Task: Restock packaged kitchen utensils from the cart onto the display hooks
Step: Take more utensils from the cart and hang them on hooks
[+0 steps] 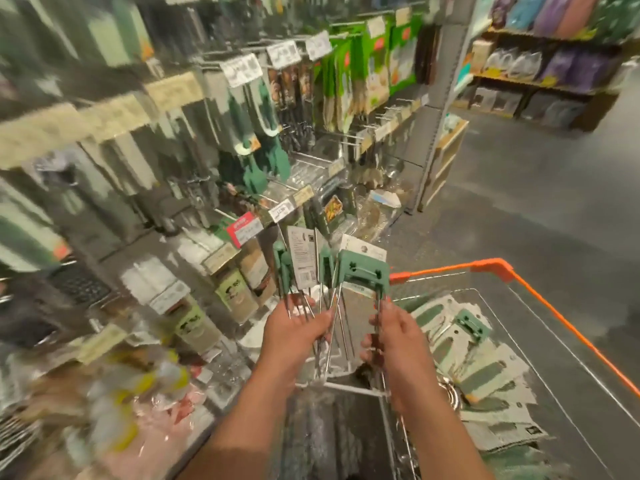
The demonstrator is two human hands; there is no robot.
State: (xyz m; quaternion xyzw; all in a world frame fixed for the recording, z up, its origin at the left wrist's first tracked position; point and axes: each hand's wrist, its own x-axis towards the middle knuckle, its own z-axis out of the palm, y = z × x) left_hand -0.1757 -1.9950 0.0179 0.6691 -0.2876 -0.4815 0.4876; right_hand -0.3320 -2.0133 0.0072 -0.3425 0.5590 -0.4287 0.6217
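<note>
My left hand [294, 327] grips a bunch of green-handled metal utensils [304, 268] with white cards, held upright by their steel shafts. My right hand [388, 337] grips the steel shafts of one more green-handled utensil [362, 271] beside that bunch. Both hands are above the near left corner of the wire cart [498, 266] with its orange rim. More carded green utensils [478, 362] lie stacked in the cart at the right. Display hooks [311, 157] with hanging green utensils and price tags fill the blurred rack ahead and to the left.
Lower shelves at the left hold boxed goods [239, 292] and blurred packets. A grey shelf upright [440, 119] ends the rack. Grey floor [536, 188] opens to the right, with another shelving unit [540, 77] far back.
</note>
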